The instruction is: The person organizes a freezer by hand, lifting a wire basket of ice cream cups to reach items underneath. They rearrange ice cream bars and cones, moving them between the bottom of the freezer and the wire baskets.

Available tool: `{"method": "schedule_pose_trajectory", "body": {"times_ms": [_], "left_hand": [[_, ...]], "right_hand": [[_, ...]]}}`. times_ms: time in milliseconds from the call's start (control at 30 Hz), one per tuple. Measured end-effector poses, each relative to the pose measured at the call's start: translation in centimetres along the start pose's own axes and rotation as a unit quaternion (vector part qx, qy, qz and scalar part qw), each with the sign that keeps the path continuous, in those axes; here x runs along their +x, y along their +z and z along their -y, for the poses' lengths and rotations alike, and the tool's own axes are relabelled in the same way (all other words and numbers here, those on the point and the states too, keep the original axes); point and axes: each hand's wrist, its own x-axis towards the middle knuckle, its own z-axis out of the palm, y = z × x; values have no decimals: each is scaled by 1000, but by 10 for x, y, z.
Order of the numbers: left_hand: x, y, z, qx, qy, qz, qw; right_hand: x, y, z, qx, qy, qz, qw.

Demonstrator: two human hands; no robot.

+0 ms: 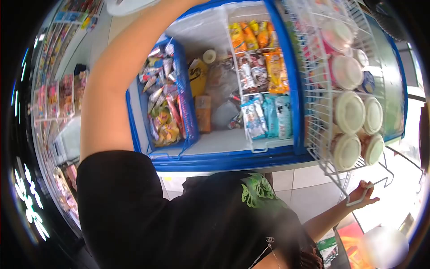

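Observation:
My right hand (pixel 365 195), at the lower right, has its fingers round the wire handle of a white wire basket (pixel 319 134). Stacked in that basket are several round tubs with whitish lids (pixel 350 112). The basket is tilted over the right part of a blue-rimmed chest freezer (pixel 233 162). My left arm (pixel 109 98) stretches up the left side and across the freezer's upper left corner; its hand is beyond the top edge of view.
Inside the freezer, a blue basket (pixel 190 112) holds wrapped ice creams. A white wire divider section holds orange packets (pixel 277 71) and light-blue packets (pixel 270 116). Between them lie a brown box (pixel 203 113) and a yellow bag (pixel 197 78). Shelves of goods (pixel 60 96) stand at left.

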Motion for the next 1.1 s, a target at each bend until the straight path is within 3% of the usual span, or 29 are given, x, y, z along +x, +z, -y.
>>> {"method": "schedule_pose_trajectory", "body": {"times_ms": [33,67,100,167,200,233,300,400,433,500,533,567,633,767,867,967,1033,1100], "left_hand": [[-48,-19,17,4,-68,59,996],[-99,-40,32,2,-132,119,984],[-158,-55,52,-5,-170,119,978],[-282,-78,85,24,-228,79,970],[-343,-90,95,65,-250,37,965],[-392,-119,90,76,-315,79,943],[-475,-166,78,68,-413,92,904],[-583,-203,76,75,-519,129,842],[-599,-205,77,60,-548,125,825],[-630,-203,70,17,-604,129,786],[-641,-197,68,1,-623,163,765],[-657,-190,69,-41,-610,150,777],[-686,-171,72,-49,-558,166,812],[-656,-170,54,-4,-570,207,795],[-663,-167,54,26,-565,218,795],[-672,-168,56,23,-562,228,795],[-668,-166,55,34,-601,228,765],[-675,-171,60,81,-569,272,772]], "right_hand": [[-13,-18,-11,8,-33,22,999],[-35,-20,-28,-3,-73,-58,996],[-58,-22,-40,-15,-116,-137,984],[-147,1,-55,-59,76,-104,990],[-197,29,-69,-123,96,-103,982],[-247,53,-81,-189,118,-100,970],[-316,77,-101,-291,150,26,944],[-375,160,-148,-307,147,184,922],[-390,201,-160,-311,164,243,904],[-402,257,-185,-371,171,438,801],[-401,267,-217,-331,174,521,767],[-403,288,-233,-389,115,583,704],[-399,308,-281,-399,91,628,662],[-349,277,-424,-535,207,607,550],[-331,245,-515,-668,145,574,450],[-320,227,-582,-651,207,433,588],[-310,225,-623,-632,241,350,648],[-299,228,-672,-622,232,273,697]]}}
